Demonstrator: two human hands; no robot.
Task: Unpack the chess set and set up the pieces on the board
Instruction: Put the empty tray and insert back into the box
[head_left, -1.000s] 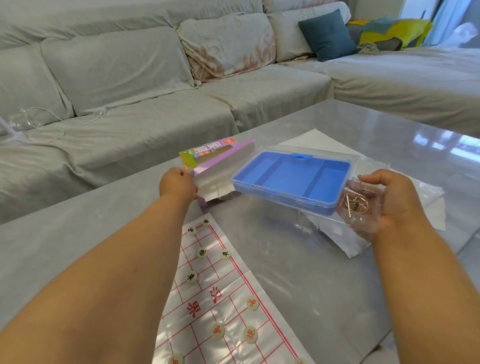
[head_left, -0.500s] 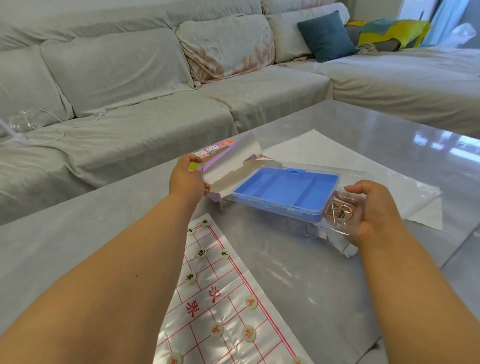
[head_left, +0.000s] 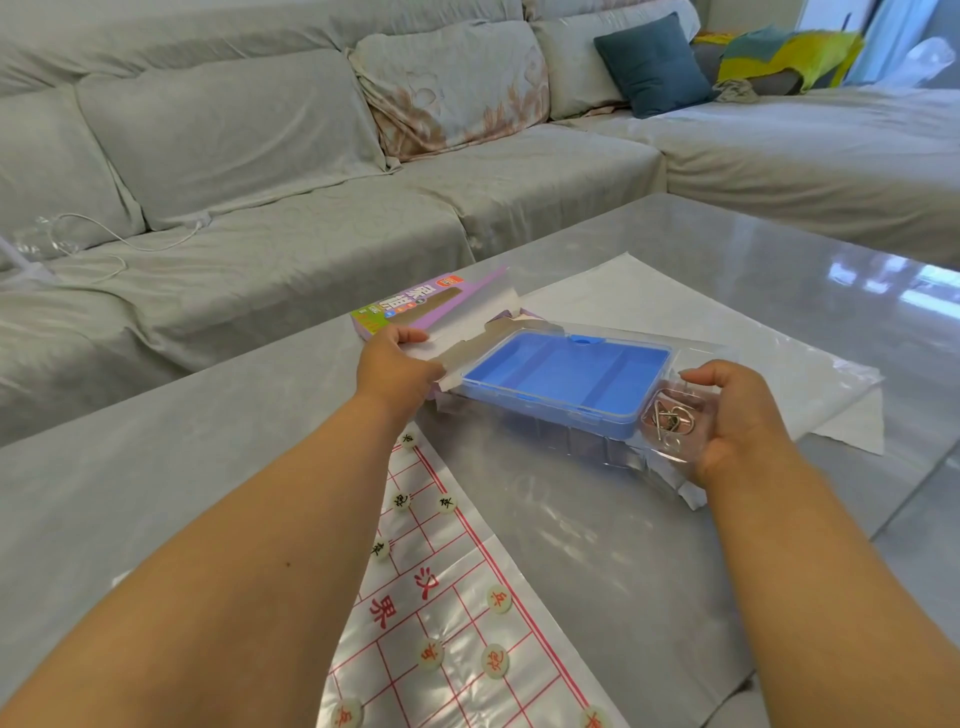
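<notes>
Left hand (head_left: 397, 364) pinches purple box (head_left: 415, 309) flap; right hand (head_left: 737, 415) grips clear tray (head_left: 613, 447) holding blue case (head_left: 563, 374) — tilt risks case sliding out toward left hand.

The board (head_left: 467, 613) is cut off by the lower edge, and its left part is hidden behind the left forearm (head_left: 249, 571). The characters on the pieces (head_left: 500, 600) are too small to be read. The near end of the box (head_left: 415, 306) is covered by the left hand (head_left: 397, 366). The wire items (head_left: 670, 421) are blurred by clear plastic.
</notes>
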